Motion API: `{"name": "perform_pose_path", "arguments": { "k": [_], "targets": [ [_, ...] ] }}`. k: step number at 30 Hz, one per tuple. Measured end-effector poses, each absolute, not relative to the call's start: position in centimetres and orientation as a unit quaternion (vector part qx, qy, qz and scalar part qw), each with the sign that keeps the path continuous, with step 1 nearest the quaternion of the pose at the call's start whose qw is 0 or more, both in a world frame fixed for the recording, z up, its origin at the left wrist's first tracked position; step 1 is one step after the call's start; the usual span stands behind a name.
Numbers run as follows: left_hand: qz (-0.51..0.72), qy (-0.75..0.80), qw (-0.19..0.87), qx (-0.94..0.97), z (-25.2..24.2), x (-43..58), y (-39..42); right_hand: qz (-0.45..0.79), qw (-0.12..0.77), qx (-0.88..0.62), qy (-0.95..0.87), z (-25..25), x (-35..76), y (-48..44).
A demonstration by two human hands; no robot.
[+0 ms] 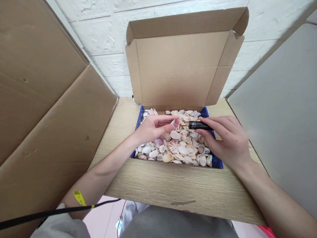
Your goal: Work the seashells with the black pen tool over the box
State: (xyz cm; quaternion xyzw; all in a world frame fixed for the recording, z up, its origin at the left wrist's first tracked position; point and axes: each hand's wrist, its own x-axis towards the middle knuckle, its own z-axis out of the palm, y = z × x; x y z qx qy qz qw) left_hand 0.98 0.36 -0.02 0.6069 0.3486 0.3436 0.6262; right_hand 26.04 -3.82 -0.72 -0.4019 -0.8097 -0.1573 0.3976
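An open cardboard box (182, 69) with a blue inner rim (218, 161) stands on the wooden table, filled with several pale and reddish seashells (177, 148). My left hand (153, 127) hovers over the shells and pinches a small shell (177, 126) between thumb and fingers. My right hand (226, 138) holds a black pen-like tool (199, 125), its brass tip pointing left and touching the shell held by the left hand. Both hands are above the middle of the box.
The light wooden table (173, 188) ends just in front of me. A large cardboard panel (49, 109) stands at the left, a grey panel (279, 112) at the right, a white wall behind. A black cable (61, 210) crosses at lower left.
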Motion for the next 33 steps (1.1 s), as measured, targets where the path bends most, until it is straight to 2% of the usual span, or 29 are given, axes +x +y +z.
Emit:
{"name": "perform_pose_path", "arguments": {
  "k": [19,27,33],
  "targets": [
    [0.313,0.341,0.65,0.602,0.05,0.79,0.28,-0.158,0.396,-0.39,-0.817,-0.58,26.16,-3.73],
    [0.336,0.327,0.625,0.625,0.06,0.81,0.28,-0.076,0.346,-0.441,-0.825,-1.18,26.16,-3.94],
    [0.336,0.324,0.629,0.621,-0.1,0.9,0.32,-0.103,0.365,-0.417,-0.826,-0.92,26.04,-3.99]
  ]
}}
